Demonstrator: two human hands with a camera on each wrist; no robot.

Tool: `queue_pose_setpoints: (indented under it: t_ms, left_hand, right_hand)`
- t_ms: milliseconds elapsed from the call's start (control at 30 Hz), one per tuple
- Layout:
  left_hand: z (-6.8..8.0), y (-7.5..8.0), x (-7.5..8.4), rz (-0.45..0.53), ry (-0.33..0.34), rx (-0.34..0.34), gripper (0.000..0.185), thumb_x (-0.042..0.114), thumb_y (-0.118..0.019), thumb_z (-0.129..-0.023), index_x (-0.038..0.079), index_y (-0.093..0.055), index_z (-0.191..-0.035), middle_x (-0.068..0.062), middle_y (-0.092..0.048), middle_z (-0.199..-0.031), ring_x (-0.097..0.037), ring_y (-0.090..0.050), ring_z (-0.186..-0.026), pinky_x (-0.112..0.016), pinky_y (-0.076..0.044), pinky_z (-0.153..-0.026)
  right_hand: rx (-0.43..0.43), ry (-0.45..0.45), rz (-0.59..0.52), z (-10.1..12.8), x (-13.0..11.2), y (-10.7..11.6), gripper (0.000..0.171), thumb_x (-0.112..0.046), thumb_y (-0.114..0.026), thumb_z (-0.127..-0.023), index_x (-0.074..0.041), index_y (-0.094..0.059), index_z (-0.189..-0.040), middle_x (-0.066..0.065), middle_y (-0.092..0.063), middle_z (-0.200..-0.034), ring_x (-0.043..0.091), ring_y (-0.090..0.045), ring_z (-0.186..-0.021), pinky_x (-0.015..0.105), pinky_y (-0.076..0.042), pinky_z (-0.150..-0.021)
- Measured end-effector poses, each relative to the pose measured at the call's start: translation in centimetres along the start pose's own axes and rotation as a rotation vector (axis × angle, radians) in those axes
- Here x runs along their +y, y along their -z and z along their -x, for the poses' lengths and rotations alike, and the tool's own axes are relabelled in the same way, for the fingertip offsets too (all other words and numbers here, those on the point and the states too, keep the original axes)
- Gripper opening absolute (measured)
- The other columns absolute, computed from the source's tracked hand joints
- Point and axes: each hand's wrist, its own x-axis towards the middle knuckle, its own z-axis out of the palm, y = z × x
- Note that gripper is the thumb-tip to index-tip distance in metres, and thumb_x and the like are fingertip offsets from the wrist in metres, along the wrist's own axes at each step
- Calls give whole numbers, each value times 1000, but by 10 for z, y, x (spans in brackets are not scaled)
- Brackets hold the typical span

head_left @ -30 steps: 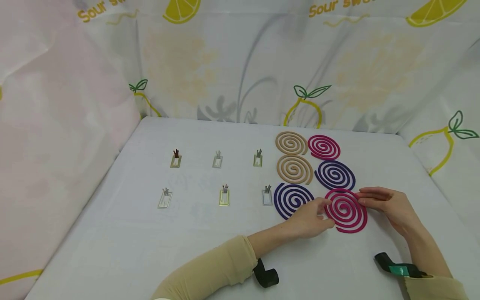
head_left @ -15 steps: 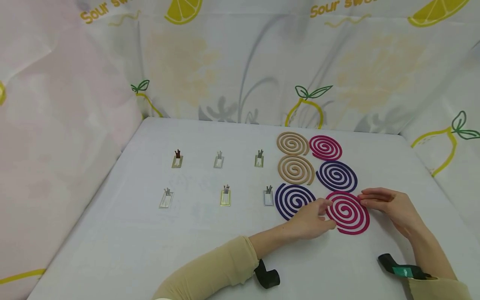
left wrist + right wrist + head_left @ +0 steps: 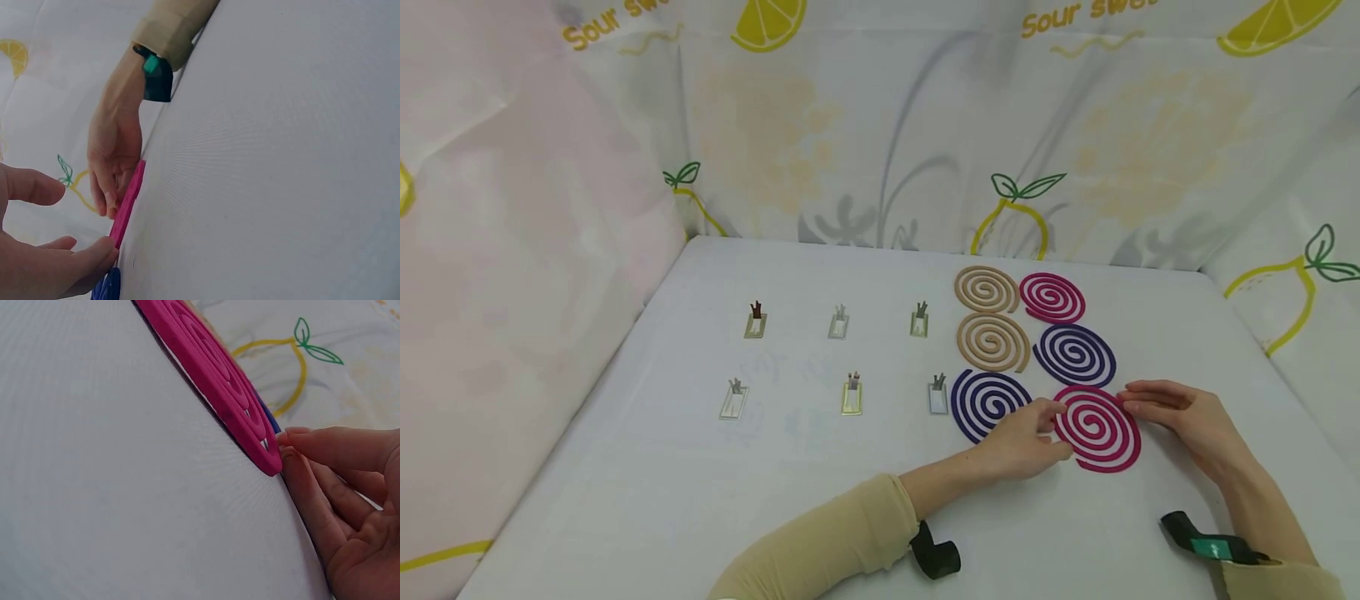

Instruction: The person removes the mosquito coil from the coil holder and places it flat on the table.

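Observation:
A pink mosquito coil (image 3: 1096, 428) lies flat at the near right of the group, between both hands. My left hand (image 3: 1021, 437) touches its left rim with fingertips, the thumb held apart. At its right rim, the extended fingers of my right hand (image 3: 1183, 421) touch the edge. The right wrist view shows those fingertips right against the outer ring. Behind this coil lies a dark blue coil (image 3: 1075, 354). Another dark blue coil (image 3: 981, 406) is partly hidden by my left hand. Two tan coils (image 3: 992, 341) and a second pink coil (image 3: 1052, 297) lie farther back.
Left of the coils, several small metal coil stands (image 3: 852, 396) with upright prongs are set in two rows on the white table (image 3: 647, 500). Lemon-printed cloth (image 3: 865, 125) rises behind and at the sides. Black wrist mounts (image 3: 936, 557) sit near both sleeves.
The near pink coil has shifted very slightly toward the person, away from the blue coil behind it. Both hands stay at its rim. The head view has tilted a little.

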Motion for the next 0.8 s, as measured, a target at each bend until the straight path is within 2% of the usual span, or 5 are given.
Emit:
queue_pose_setpoints:
  t_ms: [133, 333, 500, 667, 800]
  left_hand:
    - [0, 1, 1, -10, -8, 4, 47, 16, -68, -93, 12, -55, -138, -2, -61, -134, -7, -63, -112, -16, -52, -91]
    - [0, 3, 3, -13, -18, 5, 48, 15, -69, -93, 12, -55, -138, 0, -60, -137, -7, -62, -114, -16, -52, -92]
    - [1, 6, 5, -5, -87, 9, 47, 14, -66, -94, 10, -54, -139, -2, -61, -136, -8, -60, -118, -13, -50, -89]
    - [1, 19, 9, 6, -168, 15, 44, 15, -62, -97, 8, -54, -140, -5, -61, -138, -10, -58, -123, -12, -49, -90]
    - [4, 40, 13, -54, -197, 47, 44, 17, -61, -99, 10, -53, -141, -3, -57, -143, -10, -56, -127, -14, -47, -97]
  right_hand:
    - [2, -10, -24, -2, 0, 0, 46, -30, -69, -95, -3, -59, -131, -26, -70, -99, -12, -64, -93, 3, -48, -78]
    - [1, -51, 7, -3, 0, 1, 50, -37, -67, -96, -4, -59, -133, -27, -69, -99, -15, -61, -93, 4, -46, -76]
    - [7, -41, -8, -2, 1, 1, 47, -36, -64, -98, -4, -59, -132, -28, -68, -99, -15, -61, -93, 4, -47, -76]
    - [10, -42, -68, -2, 1, 1, 44, -35, -62, -99, -5, -60, -131, -26, -70, -99, -11, -65, -92, 5, -49, -77]
    - [20, -20, -100, -2, -4, 4, 46, -34, -61, -100, -3, -56, -133, -24, -71, -100, -6, -68, -91, 6, -51, -78]
